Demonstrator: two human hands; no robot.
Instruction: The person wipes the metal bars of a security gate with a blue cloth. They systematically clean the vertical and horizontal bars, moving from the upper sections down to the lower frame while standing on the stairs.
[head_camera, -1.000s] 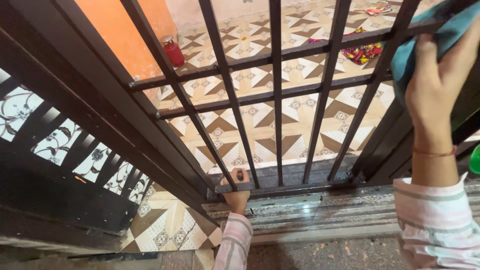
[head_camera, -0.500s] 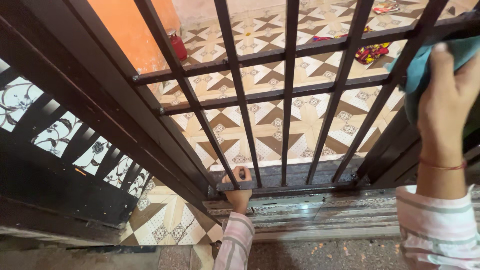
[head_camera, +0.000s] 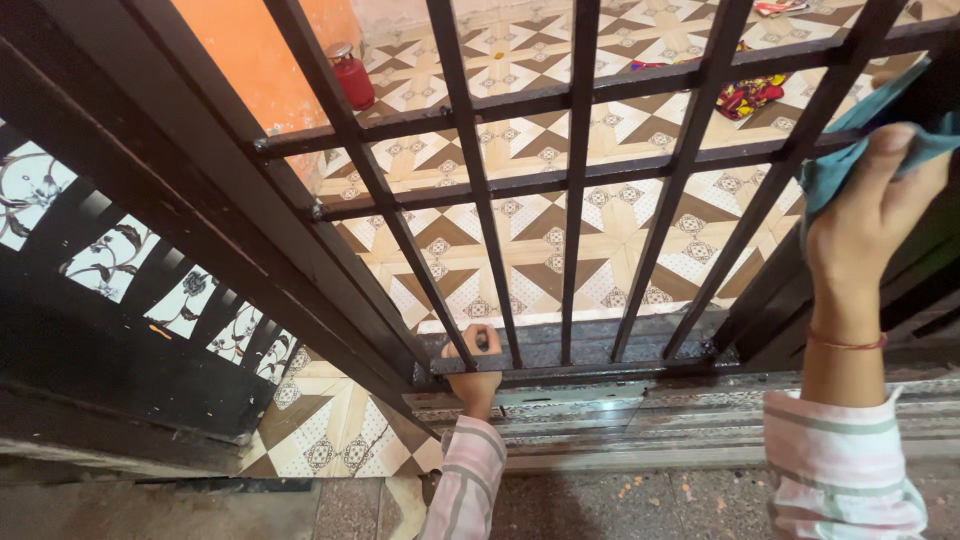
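The crumpled teal cleaning cloth (head_camera: 880, 135) sits at the right edge of the dark brown metal barred gate (head_camera: 575, 200), pressed against an upright bar where the upper crossbars end; the right hand (head_camera: 870, 230) holds it with fingers curled closed over the fabric; the left hand (head_camera: 476, 368) grips the gate's bottom rail, fingers wrapped shut around it; beyond the bars lies a brown-and-cream patterned tile floor (head_camera: 610, 230), with a small red cylinder (head_camera: 350, 75) by the orange wall (head_camera: 250, 50).

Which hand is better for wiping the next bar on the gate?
Probably the right hand. It holds the blue cloth pressed against the gate bars up high. The left hand has no cloth; it grips the gate's bottom rail.
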